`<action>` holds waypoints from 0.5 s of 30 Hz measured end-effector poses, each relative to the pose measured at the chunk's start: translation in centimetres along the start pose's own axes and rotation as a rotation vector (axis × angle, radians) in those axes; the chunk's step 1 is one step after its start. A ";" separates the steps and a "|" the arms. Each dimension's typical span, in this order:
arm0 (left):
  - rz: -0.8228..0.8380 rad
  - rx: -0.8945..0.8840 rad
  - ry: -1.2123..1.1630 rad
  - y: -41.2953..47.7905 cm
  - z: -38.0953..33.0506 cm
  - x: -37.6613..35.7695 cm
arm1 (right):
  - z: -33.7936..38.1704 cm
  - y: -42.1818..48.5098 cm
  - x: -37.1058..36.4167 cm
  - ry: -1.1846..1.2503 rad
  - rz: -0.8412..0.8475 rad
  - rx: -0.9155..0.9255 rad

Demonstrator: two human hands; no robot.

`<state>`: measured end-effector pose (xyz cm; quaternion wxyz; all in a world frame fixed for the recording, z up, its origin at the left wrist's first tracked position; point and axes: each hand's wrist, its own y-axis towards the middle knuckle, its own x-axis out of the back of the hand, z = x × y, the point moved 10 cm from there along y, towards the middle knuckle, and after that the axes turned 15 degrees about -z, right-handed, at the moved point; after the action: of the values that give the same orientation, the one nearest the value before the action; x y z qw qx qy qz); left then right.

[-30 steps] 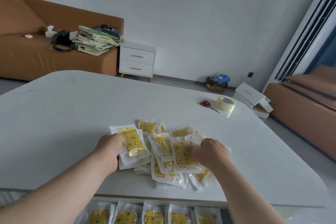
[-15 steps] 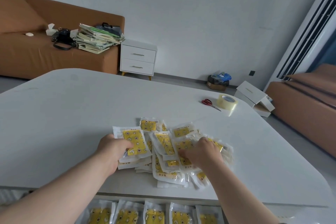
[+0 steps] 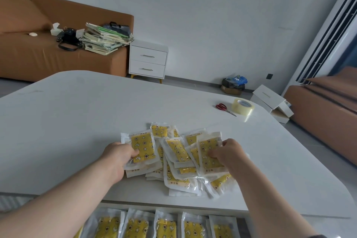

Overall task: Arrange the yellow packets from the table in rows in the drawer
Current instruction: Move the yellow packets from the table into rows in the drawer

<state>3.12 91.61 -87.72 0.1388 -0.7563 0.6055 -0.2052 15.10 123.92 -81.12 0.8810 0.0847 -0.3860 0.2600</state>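
Yellow packets [image 3: 166, 226] lie side by side in a row in the open drawer [image 3: 244, 227], nearer than the pile [image 3: 179, 162] and below the front edge of the white surface [image 3: 77, 121]. The pile, a loose overlapping heap of more such packets, sits on the surface close to that edge. At the pile's left side the left hand [image 3: 117, 158] grips a top packet [image 3: 143, 148], thumb over its face and fingers curled beneath. At the pile's right side the right hand [image 3: 229, 154] pinches a second packet [image 3: 209, 152] that overlaps the heap. Beyond the pile to the right, well apart, red-handled scissors [image 3: 224, 108] lie just beside a tape roll [image 3: 243, 106]. Far beyond the pile stand a white nightstand [image 3: 147, 62] and, to its left, a brown sofa [image 3: 29, 56] bearing stacked books [image 3: 104, 40].
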 end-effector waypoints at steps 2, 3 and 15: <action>0.042 0.041 -0.041 -0.3 0.2 -0.3 | 0.0 0.2 0.5 0.101 0.001 -0.020; 0.060 0.060 -0.063 -0.5 0.3 -0.4 | 0.1 0.2 0.7 0.154 0.001 -0.029; 0.123 0.084 -0.102 -0.3 0.4 -0.2 | 3.1 -1.9 -4.7 0.295 0.206 -0.034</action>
<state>3.53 91.87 -88.00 0.2132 -0.7208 0.6337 -0.1829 11.43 119.40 -82.31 0.8982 -0.0094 -0.2635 0.3518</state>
